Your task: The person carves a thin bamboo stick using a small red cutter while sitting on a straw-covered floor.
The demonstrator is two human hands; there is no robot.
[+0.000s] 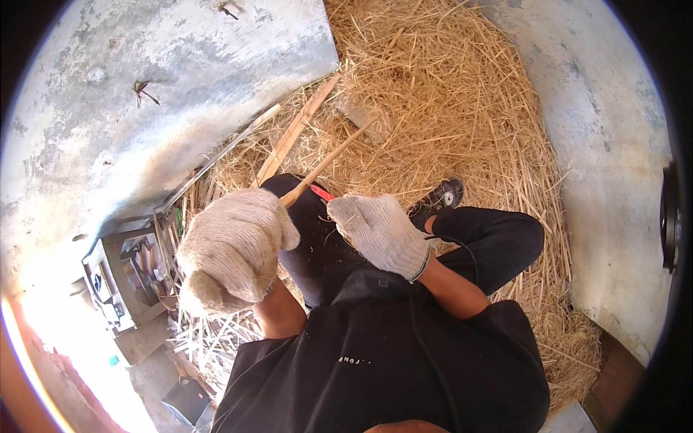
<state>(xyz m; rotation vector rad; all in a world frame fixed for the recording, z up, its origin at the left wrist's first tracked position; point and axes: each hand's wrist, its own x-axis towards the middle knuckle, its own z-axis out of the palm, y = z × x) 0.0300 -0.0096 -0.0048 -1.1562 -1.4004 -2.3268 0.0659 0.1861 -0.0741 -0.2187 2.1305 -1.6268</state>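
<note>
My left hand (234,249), in a thick off-white knitted glove, is closed around the lower end of a slim pale wooden stick (328,162). The stick slants up and away to the right over my dark trouser leg, its far end above the straw. My right hand (382,231) wears a matching glove and is closed, fingers curled. From its left side sticks out a slim red piece (322,193), pointing toward the stick. The rest of that piece is hidden in the glove, so its kind is unclear. A gap separates my two hands.
Straw and shavings (447,101) cover the floor around my legs. A flat wooden slat (299,130) lies beyond my knee. Weathered walls (166,72) stand left and right. A wooden rack (137,267) with tools is at left, a dark box (186,400) below it.
</note>
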